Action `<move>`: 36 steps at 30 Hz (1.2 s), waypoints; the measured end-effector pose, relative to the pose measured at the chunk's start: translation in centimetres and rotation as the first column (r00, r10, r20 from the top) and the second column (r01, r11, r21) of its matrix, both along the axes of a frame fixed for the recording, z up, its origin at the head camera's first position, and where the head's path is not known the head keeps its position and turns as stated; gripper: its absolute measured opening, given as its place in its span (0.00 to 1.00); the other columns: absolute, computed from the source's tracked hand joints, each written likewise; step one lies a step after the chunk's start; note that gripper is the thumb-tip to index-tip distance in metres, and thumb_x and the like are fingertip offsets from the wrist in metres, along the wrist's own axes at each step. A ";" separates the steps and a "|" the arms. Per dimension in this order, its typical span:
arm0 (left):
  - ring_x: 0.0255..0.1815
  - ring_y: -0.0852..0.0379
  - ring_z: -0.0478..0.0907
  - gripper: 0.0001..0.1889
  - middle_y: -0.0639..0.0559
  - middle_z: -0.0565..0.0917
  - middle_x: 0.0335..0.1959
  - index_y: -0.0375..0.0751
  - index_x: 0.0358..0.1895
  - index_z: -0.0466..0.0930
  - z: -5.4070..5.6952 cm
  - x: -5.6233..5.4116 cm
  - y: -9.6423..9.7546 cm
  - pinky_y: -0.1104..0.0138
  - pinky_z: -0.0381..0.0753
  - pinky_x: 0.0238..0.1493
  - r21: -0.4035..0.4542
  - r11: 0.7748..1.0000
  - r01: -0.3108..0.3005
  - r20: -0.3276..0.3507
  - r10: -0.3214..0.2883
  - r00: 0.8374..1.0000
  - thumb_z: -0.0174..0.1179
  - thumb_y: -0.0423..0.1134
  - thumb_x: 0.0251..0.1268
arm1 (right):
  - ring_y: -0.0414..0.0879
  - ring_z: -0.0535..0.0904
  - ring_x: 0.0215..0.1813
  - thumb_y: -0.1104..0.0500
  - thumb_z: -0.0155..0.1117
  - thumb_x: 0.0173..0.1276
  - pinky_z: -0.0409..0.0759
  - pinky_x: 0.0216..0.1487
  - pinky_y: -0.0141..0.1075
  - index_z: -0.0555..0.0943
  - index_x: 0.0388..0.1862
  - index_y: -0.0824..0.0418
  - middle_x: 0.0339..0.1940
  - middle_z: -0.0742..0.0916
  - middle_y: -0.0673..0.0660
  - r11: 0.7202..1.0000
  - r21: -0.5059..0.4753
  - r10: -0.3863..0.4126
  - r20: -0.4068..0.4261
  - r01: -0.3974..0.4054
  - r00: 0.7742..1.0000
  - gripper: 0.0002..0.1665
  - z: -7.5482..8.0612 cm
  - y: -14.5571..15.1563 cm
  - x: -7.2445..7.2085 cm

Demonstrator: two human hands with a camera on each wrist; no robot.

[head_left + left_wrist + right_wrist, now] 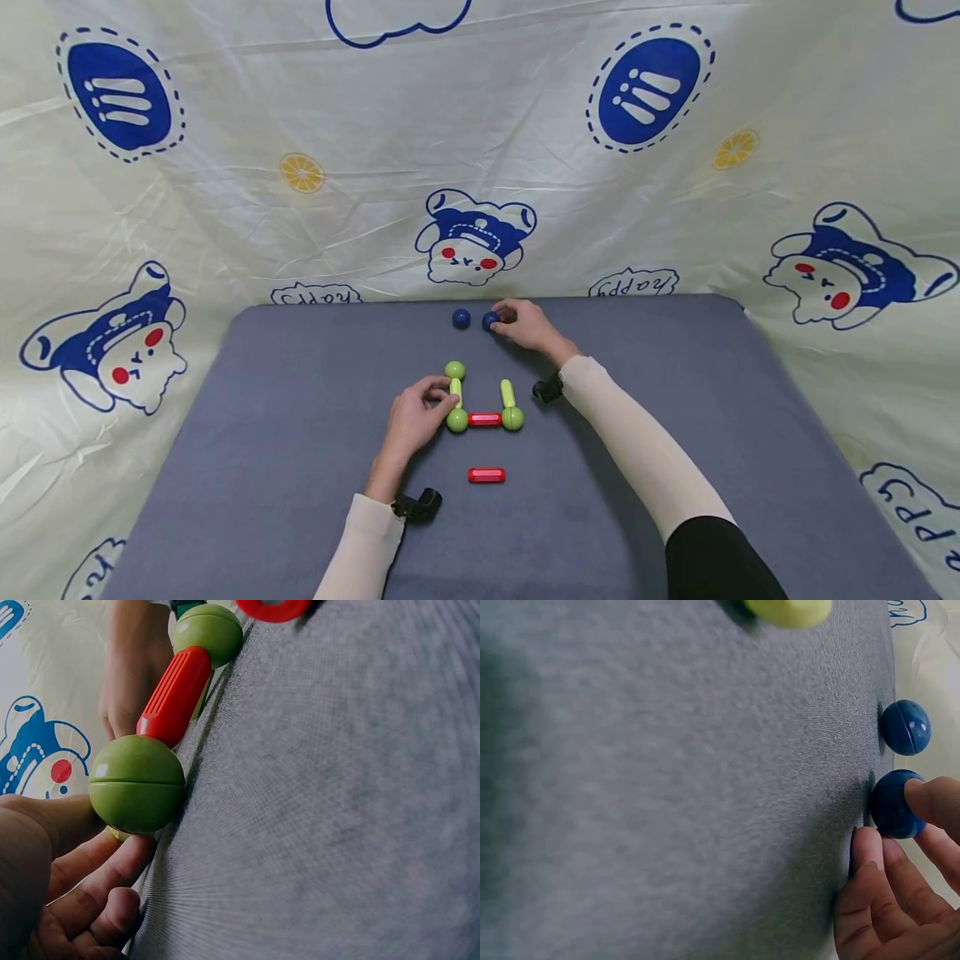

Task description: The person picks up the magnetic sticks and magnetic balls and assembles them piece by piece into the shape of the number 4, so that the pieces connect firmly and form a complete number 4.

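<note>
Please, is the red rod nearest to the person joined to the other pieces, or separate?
Separate: this red rod lies on the grey tabletop, with bare surface between it and the green balls.

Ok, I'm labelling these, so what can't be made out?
Left wrist: left green rod, mostly hidden behind a green ball.
Left wrist: red piece, cut off by the top edge.
Right wrist: green piece, cut off by top edge.
Head: held blue ball, partly covered by right hand.
</note>
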State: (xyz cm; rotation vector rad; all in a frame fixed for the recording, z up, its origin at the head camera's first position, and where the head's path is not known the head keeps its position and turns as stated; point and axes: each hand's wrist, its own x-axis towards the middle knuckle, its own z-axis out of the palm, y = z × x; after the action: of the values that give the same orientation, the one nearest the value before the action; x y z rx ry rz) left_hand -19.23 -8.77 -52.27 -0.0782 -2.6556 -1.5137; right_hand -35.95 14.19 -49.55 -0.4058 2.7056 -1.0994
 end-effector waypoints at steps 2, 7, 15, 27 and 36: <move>0.23 0.62 0.71 0.15 0.51 0.90 0.34 0.43 0.54 0.87 0.1 0.0 -0.1 0.69 0.68 0.28 0.000 1.000 -0.001 0.001 0.001 1.000 0.70 0.42 0.67 | 0.53 0.82 0.48 0.54 0.67 0.74 0.81 0.41 0.40 0.80 0.64 0.59 0.54 0.86 0.63 1.000 -0.005 0.002 0.002 -0.002 1.000 0.23 0.0 0.2 0.3; 0.23 0.62 0.71 0.15 0.51 0.90 0.34 0.44 0.53 0.87 0.1 0.0 -0.1 0.69 0.68 0.28 -0.004 1.000 -0.002 0.008 0.002 1.000 0.70 0.43 0.67 | 0.54 0.82 0.49 0.53 0.67 0.74 0.81 0.39 0.38 0.80 0.64 0.60 0.55 0.86 0.64 1.000 -0.013 0.007 0.012 -0.007 1.000 0.23 0.0 0.8 1.1; 0.23 0.62 0.70 0.15 0.50 0.90 0.34 0.43 0.53 0.87 0.2 0.1 -0.1 0.69 0.68 0.27 0.000 1.000 -0.002 0.001 0.002 1.000 0.70 0.42 0.67 | 0.54 0.84 0.50 0.53 0.68 0.74 0.82 0.39 0.39 0.81 0.64 0.59 0.54 0.87 0.63 0.998 -0.061 -0.002 0.015 0.003 1.000 0.23 -0.2 1.4 2.6; 0.23 0.62 0.70 0.15 0.50 0.90 0.35 0.43 0.54 0.86 0.2 0.0 -0.1 0.69 0.68 0.28 -0.019 1.000 -0.003 0.010 0.004 1.000 0.70 0.43 0.67 | 0.54 0.84 0.50 0.53 0.68 0.74 0.81 0.41 0.40 0.81 0.63 0.60 0.53 0.88 0.63 0.998 -0.063 -0.012 -0.022 0.011 1.000 0.22 -0.3 1.6 5.7; 0.23 0.62 0.70 0.15 0.50 0.90 0.35 0.43 0.54 0.86 0.1 0.0 -0.2 0.69 0.68 0.28 -0.018 1.000 -0.002 0.014 0.003 1.000 0.69 0.43 0.67 | 0.51 0.85 0.47 0.54 0.68 0.73 0.82 0.39 0.37 0.81 0.63 0.60 0.53 0.88 0.63 0.996 -0.090 -0.008 -0.011 0.007 1.000 0.22 -0.8 1.8 8.1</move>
State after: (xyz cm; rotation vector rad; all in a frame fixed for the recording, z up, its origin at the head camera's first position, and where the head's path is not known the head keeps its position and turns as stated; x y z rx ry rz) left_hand -19.27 -8.96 -52.19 -0.0659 -2.6790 -1.4956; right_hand -27.85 15.96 -50.36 -0.4176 2.6768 -1.2287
